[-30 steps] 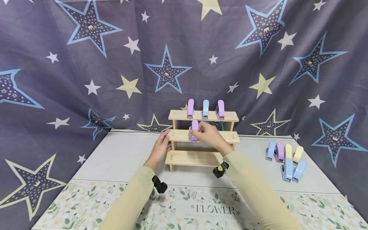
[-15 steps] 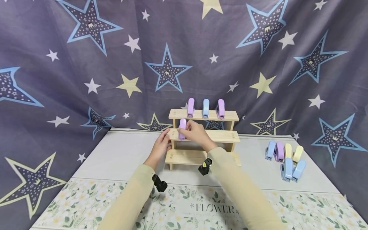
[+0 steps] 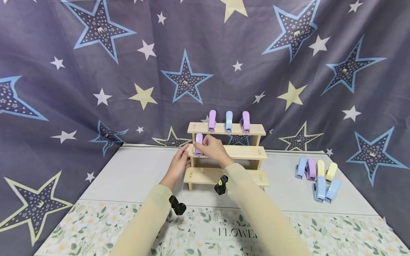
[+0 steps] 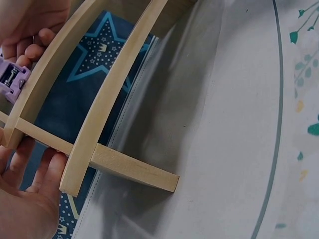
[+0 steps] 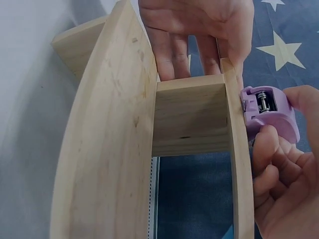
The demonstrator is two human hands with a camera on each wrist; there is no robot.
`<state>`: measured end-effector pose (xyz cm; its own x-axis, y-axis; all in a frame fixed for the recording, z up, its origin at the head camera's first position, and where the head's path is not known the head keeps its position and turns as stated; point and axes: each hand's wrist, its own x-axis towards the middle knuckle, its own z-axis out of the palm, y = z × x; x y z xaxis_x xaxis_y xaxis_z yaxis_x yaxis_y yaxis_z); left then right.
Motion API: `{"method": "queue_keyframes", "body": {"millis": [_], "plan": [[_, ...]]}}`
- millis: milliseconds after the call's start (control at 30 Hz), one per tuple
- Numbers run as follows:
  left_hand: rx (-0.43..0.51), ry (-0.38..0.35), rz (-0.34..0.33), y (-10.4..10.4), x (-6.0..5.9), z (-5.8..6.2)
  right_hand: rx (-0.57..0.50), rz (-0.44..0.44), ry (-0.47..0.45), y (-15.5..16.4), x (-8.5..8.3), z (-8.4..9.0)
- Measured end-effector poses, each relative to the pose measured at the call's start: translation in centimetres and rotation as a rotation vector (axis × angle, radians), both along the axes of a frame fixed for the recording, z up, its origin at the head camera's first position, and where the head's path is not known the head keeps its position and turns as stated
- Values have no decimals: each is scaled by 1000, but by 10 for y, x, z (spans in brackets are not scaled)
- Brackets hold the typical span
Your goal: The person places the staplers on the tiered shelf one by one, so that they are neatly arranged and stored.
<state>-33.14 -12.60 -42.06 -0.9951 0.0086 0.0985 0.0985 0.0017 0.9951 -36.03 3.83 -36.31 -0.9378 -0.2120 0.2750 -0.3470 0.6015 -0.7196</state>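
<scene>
Dark star-printed cloth (image 3: 224, 85) hangs behind a white table (image 3: 141, 167) whose near part is floral-patterned. The right hand (image 3: 214, 148) pinches a purple stapler-like tool (image 3: 199, 140) at the left end of the middle tier of a three-tier wooden rack (image 3: 245, 152). Just beside it, the left hand (image 3: 177, 165) grips that tier's left end. The right sleeve (image 3: 256, 204) crosses in front of the bottom tier, hiding part of the printed lettering (image 3: 235, 233) nearer. The rack's top tier bears two purple tools (image 3: 212, 119) with one blue tool (image 3: 229, 120) between them. Well apart, at the table's right, sit six more: three blue tools (image 3: 319, 188), two yellow tools (image 3: 320, 168) and another purple tool (image 3: 310, 168).
</scene>
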Motion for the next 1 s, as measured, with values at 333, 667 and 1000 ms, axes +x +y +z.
{"method": "queue_keyframes", "body": {"millis": [333,667,1000], "plan": [[-6,-8,7,-1,0,-1,-8,-13,-12,-2,2,1],[6,2,-2,-1,0,2,-27,-7,-24,4,6,5],[-1,-11,7,1,1,1,54,57,-11,34,22,10]]}}
